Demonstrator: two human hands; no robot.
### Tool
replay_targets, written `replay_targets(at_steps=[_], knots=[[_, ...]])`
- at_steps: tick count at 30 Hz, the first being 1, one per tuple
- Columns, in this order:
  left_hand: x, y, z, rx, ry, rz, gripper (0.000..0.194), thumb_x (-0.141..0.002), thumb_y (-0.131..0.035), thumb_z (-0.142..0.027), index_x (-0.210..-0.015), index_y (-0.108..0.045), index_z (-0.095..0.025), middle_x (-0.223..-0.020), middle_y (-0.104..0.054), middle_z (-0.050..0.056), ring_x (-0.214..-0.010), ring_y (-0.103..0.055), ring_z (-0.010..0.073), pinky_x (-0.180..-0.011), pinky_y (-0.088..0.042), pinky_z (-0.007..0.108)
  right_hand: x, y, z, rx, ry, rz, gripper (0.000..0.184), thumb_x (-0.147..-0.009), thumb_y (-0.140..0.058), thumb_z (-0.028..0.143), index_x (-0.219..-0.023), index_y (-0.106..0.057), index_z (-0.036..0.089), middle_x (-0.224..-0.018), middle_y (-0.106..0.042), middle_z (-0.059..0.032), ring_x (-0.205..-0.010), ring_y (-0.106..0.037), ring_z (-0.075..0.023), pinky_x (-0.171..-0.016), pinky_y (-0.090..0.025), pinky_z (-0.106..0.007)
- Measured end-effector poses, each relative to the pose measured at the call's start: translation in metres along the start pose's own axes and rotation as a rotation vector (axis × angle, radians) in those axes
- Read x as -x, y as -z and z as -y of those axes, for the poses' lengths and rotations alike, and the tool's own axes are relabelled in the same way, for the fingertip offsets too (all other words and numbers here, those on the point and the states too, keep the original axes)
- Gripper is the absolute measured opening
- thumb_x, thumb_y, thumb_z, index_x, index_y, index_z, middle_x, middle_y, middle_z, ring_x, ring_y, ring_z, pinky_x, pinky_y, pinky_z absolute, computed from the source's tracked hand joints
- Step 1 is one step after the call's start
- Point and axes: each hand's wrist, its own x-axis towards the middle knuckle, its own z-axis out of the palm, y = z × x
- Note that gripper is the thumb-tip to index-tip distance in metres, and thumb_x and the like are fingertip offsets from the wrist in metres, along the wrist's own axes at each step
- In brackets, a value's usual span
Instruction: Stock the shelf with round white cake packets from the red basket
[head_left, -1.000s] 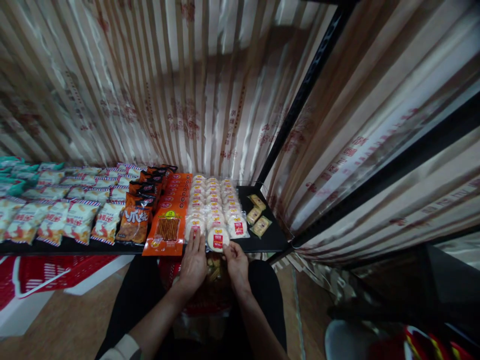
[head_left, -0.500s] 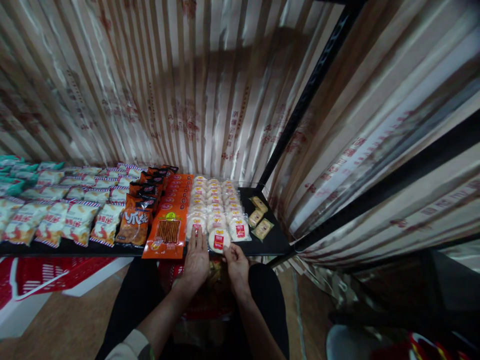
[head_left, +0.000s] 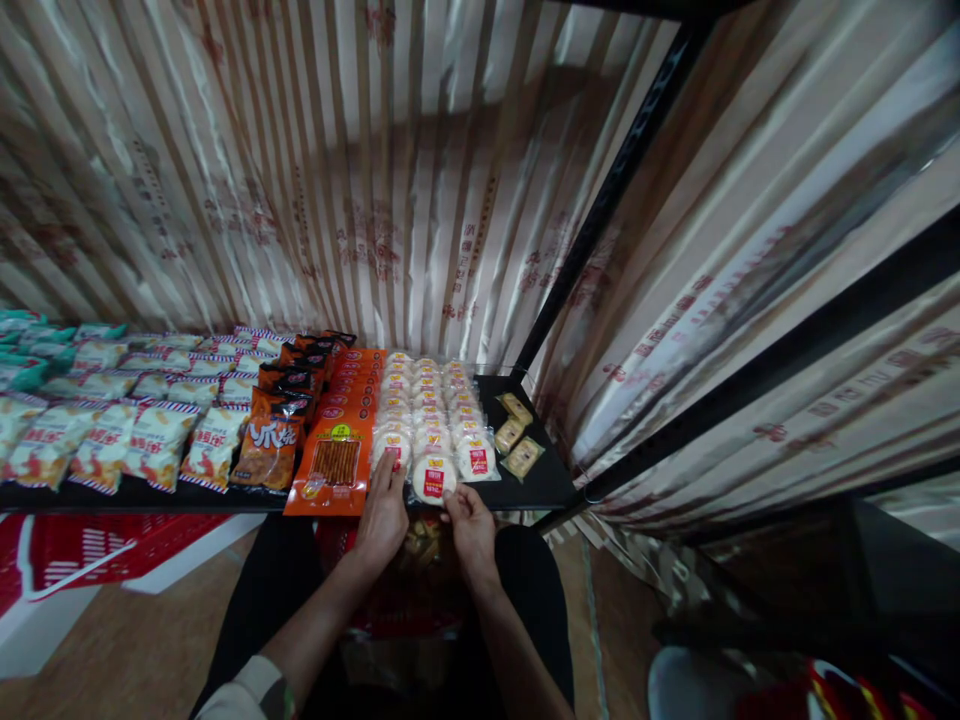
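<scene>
Clear packets of round white rice crackers with red-and-yellow labels lie overlapped in three columns on the black shelf. My left hand (head_left: 384, 515) rests with its fingers stretched over the front packet (head_left: 391, 446) of the left column. Thumb and fingers of my right hand (head_left: 469, 525) pinch the lower right edge of the front rice cracker packet (head_left: 434, 472) in the middle column. That packet sticks out nearer the shelf edge than its neighbours. Beside it on the right lies another rice cracker packet (head_left: 477, 456), apart from both hands.
Orange stick-snack packets (head_left: 334, 460), orange-and-black bags (head_left: 268, 440) and white snack bags (head_left: 161, 440) line the shelf (head_left: 551, 480) to the left. Three small yellowish packets (head_left: 523, 457) lie on the right. A black post (head_left: 600, 210) rises there. Red baskets (head_left: 90, 550) stand below.
My left hand has shifted slightly left, its fingers now angled over the left packet. My right hand keeps its pinch on the middle packet, which has barely moved.
</scene>
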Motion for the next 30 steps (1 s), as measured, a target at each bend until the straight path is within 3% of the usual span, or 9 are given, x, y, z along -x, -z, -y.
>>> replay_targets(at_steps=[12, 23, 30], knots=[[0.011, -0.001, -0.001, 0.118, -0.014, -0.068, 0.046, -0.081, -0.030, -0.007, -0.124, -0.045, -0.012, -0.130, -0.047, 0.013, -0.125, -0.038, 0.0203, -0.105, -0.033, 0.044, 0.005, -0.002, 0.004, 0.065, 0.012, 0.053, 0.036, -0.059, -0.064, 0.045, -0.080, -0.061, 0.016, -0.070, -0.066, -0.0028, -0.061, -0.061, -0.0160, -0.053, -0.048, -0.025], [0.016, -0.006, -0.007, 0.056, -0.109, -0.049, 0.048, -0.079, -0.033, -0.005, -0.126, -0.043, -0.012, -0.137, -0.040, 0.011, -0.127, -0.035, 0.0199, -0.103, -0.037, 0.039, -0.004, 0.000, 0.009, 0.092, 0.085, 0.066, 0.028, -0.063, -0.063, 0.041, -0.080, -0.063, 0.018, -0.071, -0.066, -0.0018, -0.063, -0.061, -0.0163, -0.058, -0.052, -0.028], [0.019, -0.006, -0.009, 0.011, -0.073, -0.045, 0.044, -0.080, -0.033, -0.008, -0.122, -0.047, -0.010, -0.134, -0.043, 0.013, -0.124, -0.039, 0.0206, -0.102, -0.038, 0.037, -0.005, -0.003, 0.007, 0.120, 0.078, 0.081, 0.029, -0.063, -0.062, 0.042, -0.078, -0.062, 0.018, -0.069, -0.066, -0.0021, -0.061, -0.061, -0.0164, -0.058, -0.052, -0.029]])
